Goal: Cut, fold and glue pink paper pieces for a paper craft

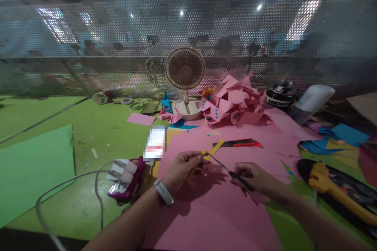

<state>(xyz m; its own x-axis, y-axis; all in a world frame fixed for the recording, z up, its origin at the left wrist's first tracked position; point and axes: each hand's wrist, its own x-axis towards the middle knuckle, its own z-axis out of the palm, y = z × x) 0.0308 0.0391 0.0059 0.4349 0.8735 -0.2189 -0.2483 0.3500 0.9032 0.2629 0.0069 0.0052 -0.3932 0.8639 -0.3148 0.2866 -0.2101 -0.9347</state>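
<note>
My left hand [188, 164], with a pale wristband [163, 192], pinches a narrow yellow paper strip [192, 171] over pink paper. My right hand [250, 176] is closed round the black handle of a slim metal-tipped tool [219, 161]. The tool's thin tip reaches the yellow paper at my left fingertips; whether it is scissors or a blade I cannot make out. Another yellow strip [217, 149] lies just beyond my left fingers. Under both hands spreads a large pink paper sheet [212, 215]. A red and black cutter [238, 142] lies on it, farther off.
A small fan [185, 68] stands behind, beside a heap of folded pink paper [235, 100]. A phone [155, 143], a purple power bank [126, 184] with a white plug and a looping cable [44, 200] lie left. At right are a black tray [304, 168] and a yellow-handled tool [338, 194].
</note>
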